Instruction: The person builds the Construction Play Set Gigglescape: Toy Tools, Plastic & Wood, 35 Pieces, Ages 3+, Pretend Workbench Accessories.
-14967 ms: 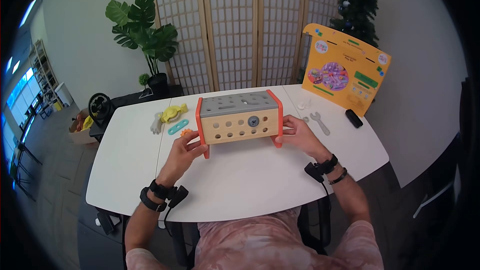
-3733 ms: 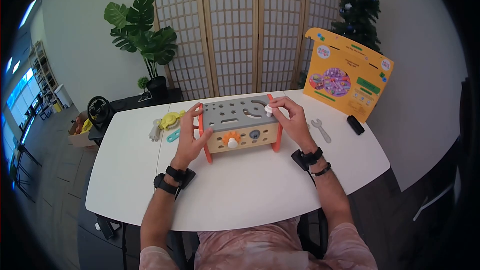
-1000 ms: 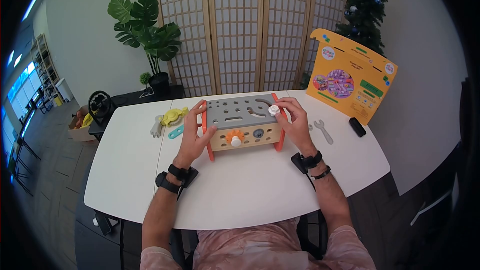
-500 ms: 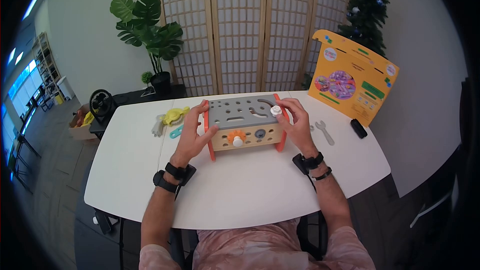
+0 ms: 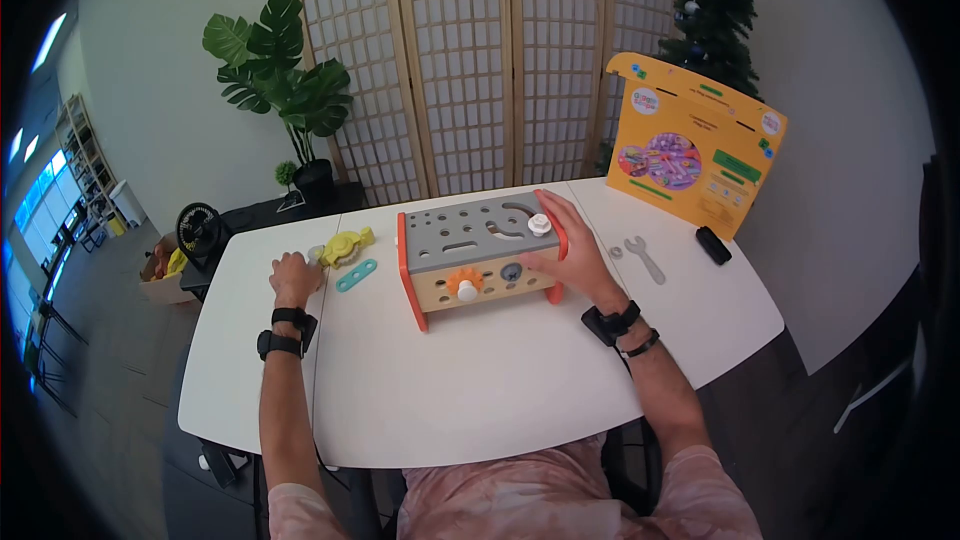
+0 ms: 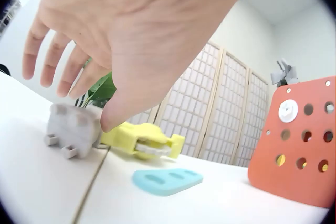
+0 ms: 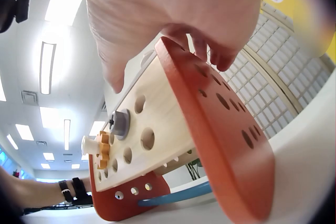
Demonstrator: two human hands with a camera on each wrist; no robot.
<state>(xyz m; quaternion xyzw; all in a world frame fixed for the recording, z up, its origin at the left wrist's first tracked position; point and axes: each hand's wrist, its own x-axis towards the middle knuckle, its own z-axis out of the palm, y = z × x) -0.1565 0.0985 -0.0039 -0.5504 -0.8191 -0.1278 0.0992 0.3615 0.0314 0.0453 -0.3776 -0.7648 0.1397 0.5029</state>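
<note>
A toy workbench point(image 5: 480, 285) with a grey holed top, wooden front and red end panels stands mid-table. My right hand point(image 5: 575, 250) grips its right end, thumb at the front top edge and fingers over the red panel point(image 7: 220, 108). A white bolt point(image 5: 539, 226) sits in the top near that hand. On the front are an orange gear point(image 5: 463, 275) with a white bolt through it and a grey screw point(image 5: 512, 272). My left hand point(image 5: 293, 280), fingers extended, hovers above a grey knobbed piece point(image 6: 71, 129), beside a yellow toy part point(image 5: 345, 246) and a teal holed strip point(image 5: 357, 275).
Right of the workbench lie a grey toy wrench point(image 5: 645, 260), a small grey nut point(image 5: 616, 253) and a black case point(image 5: 712, 246). An orange-yellow box point(image 5: 690, 145) stands at the back right. A black fan point(image 5: 200, 230) is beyond the table's left edge.
My left hand has left the workbench and moved left to the grey piece. My right fingers have come off the white bolt onto the end panel. Earlier, the orange gear was added to the front.
</note>
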